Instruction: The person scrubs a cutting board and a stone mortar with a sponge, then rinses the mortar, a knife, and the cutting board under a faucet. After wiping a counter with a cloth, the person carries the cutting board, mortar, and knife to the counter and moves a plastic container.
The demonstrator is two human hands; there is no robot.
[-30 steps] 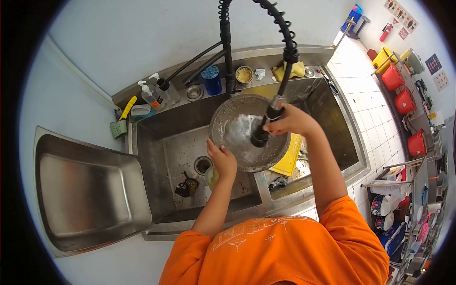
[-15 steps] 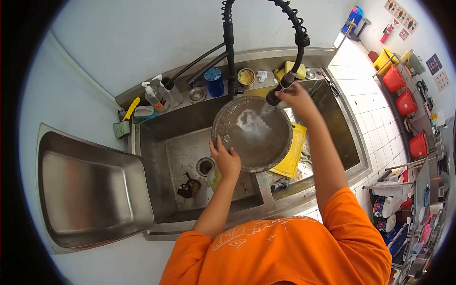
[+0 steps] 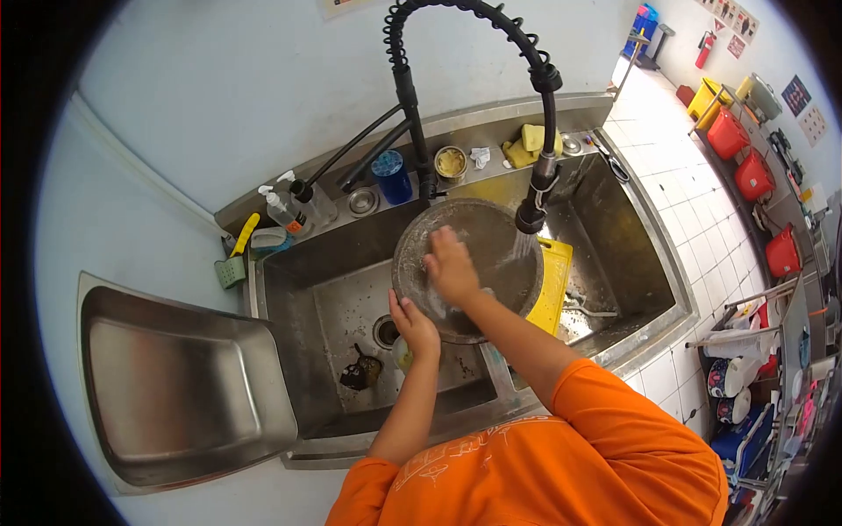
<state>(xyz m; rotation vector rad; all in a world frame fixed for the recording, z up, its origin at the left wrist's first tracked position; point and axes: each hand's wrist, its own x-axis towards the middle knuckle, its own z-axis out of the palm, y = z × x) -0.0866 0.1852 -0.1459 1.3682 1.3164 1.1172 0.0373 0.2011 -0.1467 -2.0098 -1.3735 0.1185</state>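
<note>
A large round grey metal pan [image 3: 500, 230], its inside wet and speckled, rests over the divider between the two sink basins. At its lower left, my left hand [image 3: 416, 328] grips the rim. My right hand [image 3: 453, 272] lies over the pan's inside with fingers stretched out, slightly blurred, holding nothing. From the black spray faucet head [image 3: 530, 216], water runs into the pan's right side. A yellow cutting board [image 3: 554, 280] sticks out from under the pan in the right basin.
The left basin [image 3: 316, 298] holds a dark wet clump [image 3: 360, 368] near the drain. Along the back ledge stand pump bottles [image 3: 282, 210], a blue cup [image 3: 391, 178], a tin [image 3: 451, 164] and yellow sponges [image 3: 524, 147]. A steel panel [image 3: 180, 386] adjoins on the left.
My right hand has let go of the spray head and moved down-left onto the pan's inside. The spray head now hangs by itself, still running. My left hand stays at the rim.
</note>
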